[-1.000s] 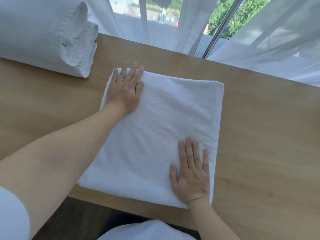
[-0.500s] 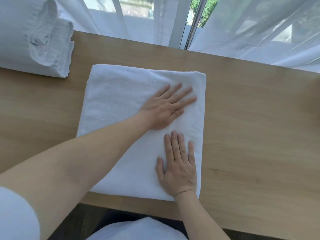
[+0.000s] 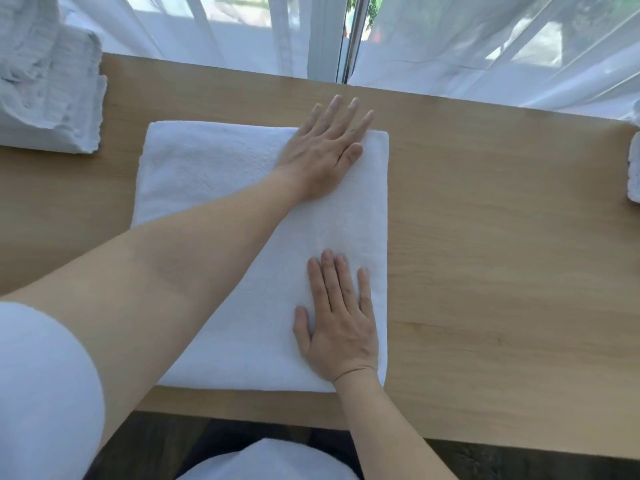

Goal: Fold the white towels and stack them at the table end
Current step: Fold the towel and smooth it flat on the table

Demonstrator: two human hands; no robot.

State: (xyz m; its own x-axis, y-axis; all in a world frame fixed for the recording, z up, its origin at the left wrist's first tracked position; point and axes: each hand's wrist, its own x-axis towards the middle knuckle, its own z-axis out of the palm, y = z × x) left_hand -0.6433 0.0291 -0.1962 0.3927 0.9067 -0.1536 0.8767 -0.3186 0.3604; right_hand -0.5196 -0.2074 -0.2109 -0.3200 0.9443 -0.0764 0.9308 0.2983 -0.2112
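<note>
White terry cloth fills the centre of the frame: a folded towel (image 3: 221, 202) lies flat on a pale wooden table (image 3: 502, 271), its near edge close to the table's front edge. Both hands rest on it palm down with fingers spread and straight, gripping nothing. The left hand (image 3: 325, 154) reaches across to the towel's upper right corner, fingertips just past its far edge; the right hand (image 3: 341, 323) presses the lower right part, near the right-hand edge. Judging by its tidy rectangular shape, this towel looks folded at least once and is being smoothed, perhaps before another fold; it is not yet on any stack. At the upper left of the frame sits a pile of towels (image 3: 45, 84), cut off by the frame edge, and whether they are folded or waiting is hard to tell. At the far right edge a sliver of more white cloth (image 3: 634, 168) shows, too cropped to identify. Sheer curtains (image 3: 485, 46) hang behind the table.
</note>
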